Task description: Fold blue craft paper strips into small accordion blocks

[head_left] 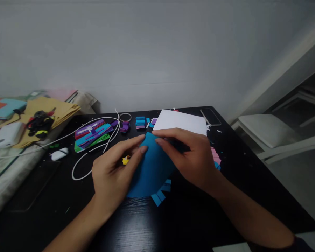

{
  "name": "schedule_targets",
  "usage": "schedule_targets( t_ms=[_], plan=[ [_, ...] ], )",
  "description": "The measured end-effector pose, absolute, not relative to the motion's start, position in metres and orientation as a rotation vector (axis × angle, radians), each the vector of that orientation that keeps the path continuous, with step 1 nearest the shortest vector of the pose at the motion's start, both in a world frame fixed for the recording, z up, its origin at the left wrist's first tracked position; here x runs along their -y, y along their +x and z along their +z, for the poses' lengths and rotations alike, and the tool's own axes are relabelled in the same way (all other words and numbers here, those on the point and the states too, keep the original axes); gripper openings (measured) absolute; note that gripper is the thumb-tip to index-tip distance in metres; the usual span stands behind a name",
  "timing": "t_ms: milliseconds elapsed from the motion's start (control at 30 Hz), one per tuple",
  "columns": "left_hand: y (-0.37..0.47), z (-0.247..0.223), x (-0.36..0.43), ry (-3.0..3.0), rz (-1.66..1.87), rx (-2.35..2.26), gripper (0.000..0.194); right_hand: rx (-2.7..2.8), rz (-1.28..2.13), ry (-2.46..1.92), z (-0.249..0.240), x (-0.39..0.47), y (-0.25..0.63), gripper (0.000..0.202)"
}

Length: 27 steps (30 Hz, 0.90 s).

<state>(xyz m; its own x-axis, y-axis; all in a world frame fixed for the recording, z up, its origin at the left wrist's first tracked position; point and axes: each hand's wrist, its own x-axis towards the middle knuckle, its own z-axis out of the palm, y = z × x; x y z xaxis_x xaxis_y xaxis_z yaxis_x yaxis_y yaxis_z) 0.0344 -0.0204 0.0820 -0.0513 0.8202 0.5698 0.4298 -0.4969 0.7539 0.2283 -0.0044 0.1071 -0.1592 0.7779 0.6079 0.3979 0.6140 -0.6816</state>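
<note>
A sheet of blue paper is held up over the black table, curved, with its narrow end at the top between my hands. My left hand pinches its upper left edge between thumb and fingers. On the other side, my right hand pinches the paper near its top right. Small blue paper strips lie on the table just below the sheet. A small yellow piece shows beside my left thumb. Behind my right hand lies a white sheet, partly covered by it.
Coloured paper strips, a looped white cable, a white case and a tape ring are on the left. A phone lies at the back right, pink strips nearer. A white chair stands beyond the black table.
</note>
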Motion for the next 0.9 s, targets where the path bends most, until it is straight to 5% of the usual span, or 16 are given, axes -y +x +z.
schedule_targets(
  t_ms=[900],
  plan=[
    [0.033, 0.092, 0.006, 1.707, 1.257, -1.276, 0.012, 1.765, 0.573, -0.886, 0.098, 0.003, 0.229, 0.02]
  ],
)
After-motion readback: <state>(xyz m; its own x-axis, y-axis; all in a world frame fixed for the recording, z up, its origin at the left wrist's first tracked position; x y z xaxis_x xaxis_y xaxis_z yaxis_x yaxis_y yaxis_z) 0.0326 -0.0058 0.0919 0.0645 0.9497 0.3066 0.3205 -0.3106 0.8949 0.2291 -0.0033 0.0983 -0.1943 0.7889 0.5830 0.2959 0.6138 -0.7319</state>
